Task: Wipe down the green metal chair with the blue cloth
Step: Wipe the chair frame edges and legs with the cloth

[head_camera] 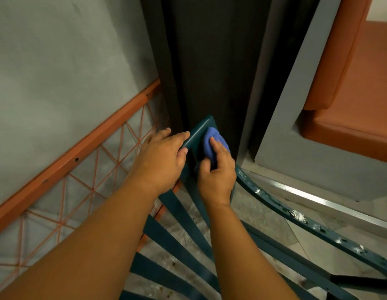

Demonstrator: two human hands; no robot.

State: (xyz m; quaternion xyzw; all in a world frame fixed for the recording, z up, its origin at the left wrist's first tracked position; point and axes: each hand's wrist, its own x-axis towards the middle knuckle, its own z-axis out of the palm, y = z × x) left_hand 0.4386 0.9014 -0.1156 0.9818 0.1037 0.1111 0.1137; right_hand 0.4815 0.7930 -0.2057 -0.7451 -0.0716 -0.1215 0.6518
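Hands: R (216, 172) presses cloth (214, 141) beside L (162, 156) on chair (201, 131).

The slatted metal chair (181, 215) was dark teal-green, its curved rail flecked white. My bunched cloth (214, 141) was blue. The metal frame (80, 154) beside it was orange, strung with orange crisscross cord.

grey wall (58, 50), dark door (210, 61), orange bench (350, 83), tiled floor (253, 213).

The chair (179, 241) is standing between a netted frame (64, 167) on its left and a step (307, 191) on its right — a dark panel (210, 72) rising just behind. Both hands are sitting on the chair's top corner, the left hand (162, 156) beside the right hand (216, 174) — the cloth (214, 144) lying under the right.
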